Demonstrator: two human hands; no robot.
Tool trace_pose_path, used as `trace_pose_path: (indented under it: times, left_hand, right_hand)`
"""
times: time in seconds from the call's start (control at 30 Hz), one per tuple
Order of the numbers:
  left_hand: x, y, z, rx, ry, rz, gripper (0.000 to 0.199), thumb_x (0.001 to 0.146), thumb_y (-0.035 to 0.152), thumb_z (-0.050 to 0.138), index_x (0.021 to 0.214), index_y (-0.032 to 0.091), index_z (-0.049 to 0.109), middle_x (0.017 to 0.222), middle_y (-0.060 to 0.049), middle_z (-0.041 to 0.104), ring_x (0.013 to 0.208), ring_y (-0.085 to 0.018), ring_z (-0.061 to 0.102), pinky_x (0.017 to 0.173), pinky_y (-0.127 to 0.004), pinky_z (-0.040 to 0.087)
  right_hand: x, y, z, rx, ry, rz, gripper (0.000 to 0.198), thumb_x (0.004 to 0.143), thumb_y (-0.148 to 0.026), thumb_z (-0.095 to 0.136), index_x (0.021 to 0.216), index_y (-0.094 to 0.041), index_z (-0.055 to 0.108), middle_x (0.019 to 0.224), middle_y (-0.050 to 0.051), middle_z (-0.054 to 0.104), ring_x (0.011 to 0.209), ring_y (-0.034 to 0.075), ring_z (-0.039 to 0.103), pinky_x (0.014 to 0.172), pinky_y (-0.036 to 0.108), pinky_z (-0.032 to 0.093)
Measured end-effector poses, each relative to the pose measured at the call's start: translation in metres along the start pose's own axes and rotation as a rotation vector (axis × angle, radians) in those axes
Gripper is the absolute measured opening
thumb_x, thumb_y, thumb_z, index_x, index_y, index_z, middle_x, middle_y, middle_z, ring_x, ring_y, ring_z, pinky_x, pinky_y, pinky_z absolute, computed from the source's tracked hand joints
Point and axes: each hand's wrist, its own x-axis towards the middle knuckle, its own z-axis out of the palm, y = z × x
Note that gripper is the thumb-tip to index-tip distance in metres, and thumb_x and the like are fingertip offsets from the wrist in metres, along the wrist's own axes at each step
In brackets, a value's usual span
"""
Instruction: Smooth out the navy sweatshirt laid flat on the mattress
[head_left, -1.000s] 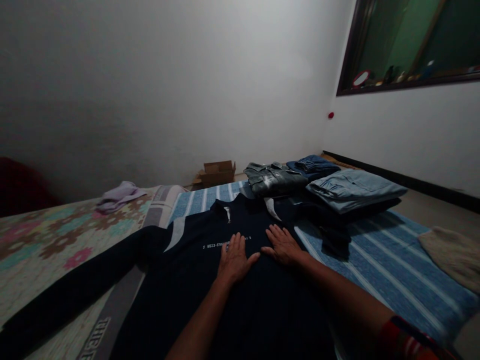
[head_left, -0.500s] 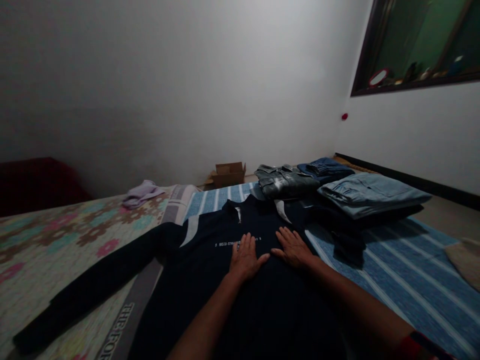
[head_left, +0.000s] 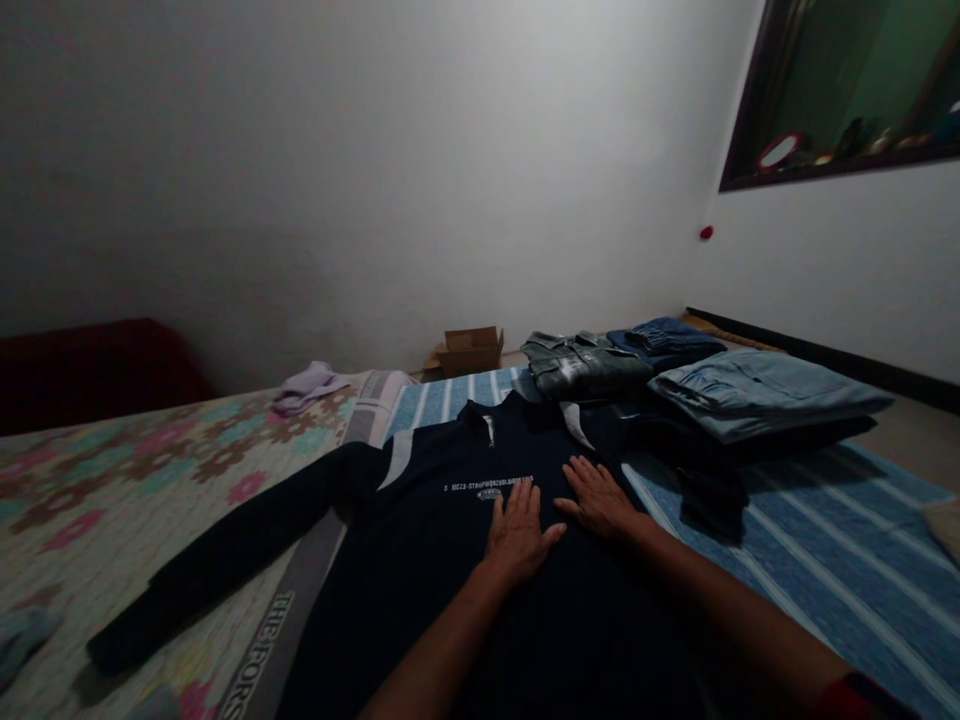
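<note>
Pressing: left hand [head_left: 517, 537], right hand [head_left: 598, 500] flat on quarter-zip pullover [head_left: 420, 560], gripping nothing, presumably steadying it.
Folded jeans [head_left: 772, 390]: right of pullover.

Shirt [head_left: 405, 570] spread on bed [head_left: 150, 500], left hand [head_left: 517, 535] and right hand [head_left: 598, 500] on its chest.
Folded clothes [head_left: 772, 390] behind, to the right; cloth [head_left: 311, 388] behind, to the left; box [head_left: 471, 354] between them, near wall [head_left: 375, 180].

Left of the hands [head_left: 517, 542], the flat shirt [head_left: 409, 560] leaves passage; ahead-right, folded clothes [head_left: 780, 390] stand in the way.
</note>
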Motion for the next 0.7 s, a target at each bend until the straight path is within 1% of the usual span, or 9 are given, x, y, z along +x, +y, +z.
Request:
trace_pose_path:
  times: [0.13,0.23,0.33,0.5,0.7]
  left_hand:
    - [0.0,-0.002,0.004,-0.001,0.023,0.0,0.077,0.087,0.062,0.019,0.143,0.01,0.025,0.152,-0.011,0.014,0.14,-0.025,0.008,0.111,-0.05,0.01]
    - [-0.002,0.001,0.005,0.0,0.024,-0.019,0.077,0.087,0.061,0.021,0.143,0.009,0.026,0.152,-0.012,0.014,0.14,-0.026,0.008,0.111,-0.051,0.01]
    - [-0.008,0.007,0.005,-0.008,0.011,-0.001,0.076,0.087,0.061,0.02,0.143,0.01,0.027,0.152,-0.012,0.014,0.14,-0.026,0.007,0.111,-0.05,0.01]
    - [-0.015,0.013,0.004,-0.025,-0.014,0.036,0.077,0.087,0.063,0.017,0.144,0.011,0.024,0.152,-0.011,0.014,0.14,-0.025,0.007,0.112,-0.05,0.009]
    - [-0.016,0.013,0.004,-0.022,-0.028,0.037,0.078,0.087,0.063,0.015,0.144,0.011,0.023,0.152,-0.011,0.012,0.14,-0.025,0.004,0.112,-0.05,0.007]
  right_hand:
    - [0.0,-0.002,-0.002,0.011,-0.012,0.009,0.081,0.086,-0.065,0.016,0.145,-0.01,0.02,0.153,0.013,0.011,0.14,0.024,0.002,0.11,0.041,0.001]
    - [-0.003,-0.006,-0.003,0.03,-0.032,0.051,0.082,0.086,-0.065,0.015,0.145,-0.008,0.021,0.152,0.015,0.013,0.14,0.027,0.005,0.109,0.043,0.004]
    - [-0.009,-0.011,-0.002,0.046,-0.047,0.075,0.084,0.085,-0.066,0.013,0.145,-0.008,0.022,0.152,0.016,0.014,0.14,0.027,0.007,0.109,0.044,0.007]
    - [-0.02,-0.012,0.003,0.023,-0.032,0.056,0.08,0.086,-0.065,0.016,0.146,-0.01,0.019,0.153,0.012,0.008,0.14,0.024,0.0,0.11,0.043,0.0]
    - [-0.022,-0.008,0.009,-0.008,0.001,0.064,0.081,0.086,-0.065,0.016,0.145,-0.01,0.02,0.153,0.013,0.011,0.14,0.025,0.002,0.11,0.044,0.001]
